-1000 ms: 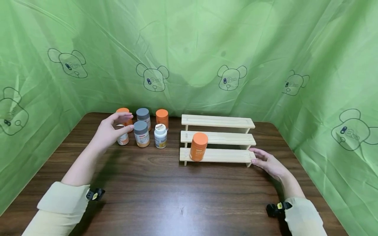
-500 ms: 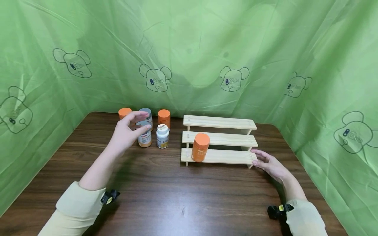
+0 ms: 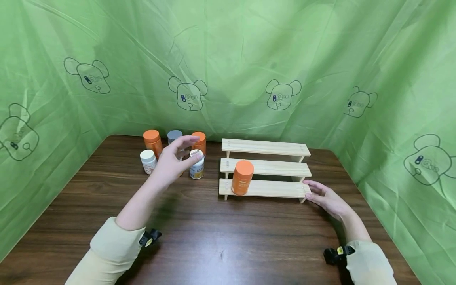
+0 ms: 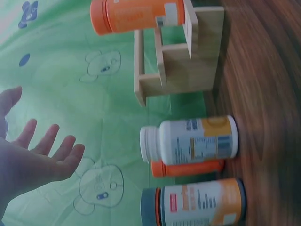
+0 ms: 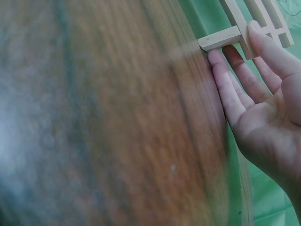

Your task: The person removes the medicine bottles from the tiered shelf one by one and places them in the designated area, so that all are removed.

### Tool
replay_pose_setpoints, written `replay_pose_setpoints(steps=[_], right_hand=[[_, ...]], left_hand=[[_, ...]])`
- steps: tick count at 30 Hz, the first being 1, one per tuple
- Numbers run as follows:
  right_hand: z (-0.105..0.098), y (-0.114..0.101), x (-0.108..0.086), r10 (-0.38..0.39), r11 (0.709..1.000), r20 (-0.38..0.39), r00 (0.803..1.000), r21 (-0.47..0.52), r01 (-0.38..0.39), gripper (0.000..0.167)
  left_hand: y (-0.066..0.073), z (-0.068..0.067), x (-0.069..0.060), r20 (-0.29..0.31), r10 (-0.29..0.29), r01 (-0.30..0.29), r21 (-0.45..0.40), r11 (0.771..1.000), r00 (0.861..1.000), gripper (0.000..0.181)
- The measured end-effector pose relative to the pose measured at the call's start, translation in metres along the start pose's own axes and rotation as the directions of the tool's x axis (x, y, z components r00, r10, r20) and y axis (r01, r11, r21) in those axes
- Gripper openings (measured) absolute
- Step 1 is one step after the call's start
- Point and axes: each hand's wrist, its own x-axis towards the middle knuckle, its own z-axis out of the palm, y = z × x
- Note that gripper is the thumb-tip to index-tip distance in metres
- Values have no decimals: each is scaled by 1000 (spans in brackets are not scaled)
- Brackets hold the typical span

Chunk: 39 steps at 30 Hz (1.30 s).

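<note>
My left hand [image 3: 169,165] hovers over the bottle group, fingers apart and holding nothing. Its thumb tip lies in line with the cap of a white bottle with a yellow-and-blue label [image 3: 197,169]; the left wrist view shows a gap between hand and bottle. The front grey-capped jar [image 4: 202,203] is mostly hidden by that hand in the head view. On the right, my right hand [image 3: 327,201] pinches the end of a three-tier wooden rack [image 3: 278,188], thumb against the lowest board and fingers beneath. An orange jar [image 3: 242,179] stands upright on that lowest tier, at its left.
Behind the left hand stand an orange-capped jar [image 3: 152,141], another grey-capped jar [image 3: 174,135] and a second orange-capped jar [image 3: 200,139]. A small white-capped bottle [image 3: 147,160] is at the left. Green cloth [image 3: 235,59] surrounds the brown wooden table [image 3: 221,233].
My left hand has moved right across the bottles, from the small white-capped bottle past the front grey-capped jar to the yellow-and-blue-labelled bottle. The right hand stays at the rack.
</note>
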Motion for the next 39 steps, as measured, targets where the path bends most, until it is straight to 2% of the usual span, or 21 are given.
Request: replay_pose_setpoints(steps=[3,7,10,13,16,19,22,26,34,39], right_hand=[[0,0,0,-2,1000,4,1000,6,2,57],[1,0,0,-3,1000,1,1000,7,3,58],[1,0,-1,-6,1000,-2,1000,6,6,58],[0,0,-2,-4,1000,-1,1000,12,4,58],[0,1,-2,-3,1000,0,1000,11,3,56],[0,1,-2,-2,1000,3,1000,3,2,56],[0,0,-1,1,1000,1,1000,-2,-1,57],[0,-1,0,1,1000,3,1000,-4,-1,58],[1,-1,0,8,1000,-13,1000,-9,-9,58],[0,0,0,7,1000,-8,1000,5,-6,56]], left_hand=[[14,6,-2,58,-15,15,3,1000,998,53],[22,16,-2,84,-6,6,10,1000,996,54],[10,25,3,86,18,-19,16,1000,996,54],[-5,36,9,97,37,-36,-19,999,995,54],[-10,47,12,123,52,-45,-59,997,991,54],[-11,56,12,150,62,-48,-98,994,987,57],[-3,63,10,179,62,-37,-139,990,982,59],[8,70,8,206,45,-14,-153,988,977,60],[0,83,14,231,53,-8,-190,982,972,60],[-7,91,18,248,34,18,-205,979,968,61]])
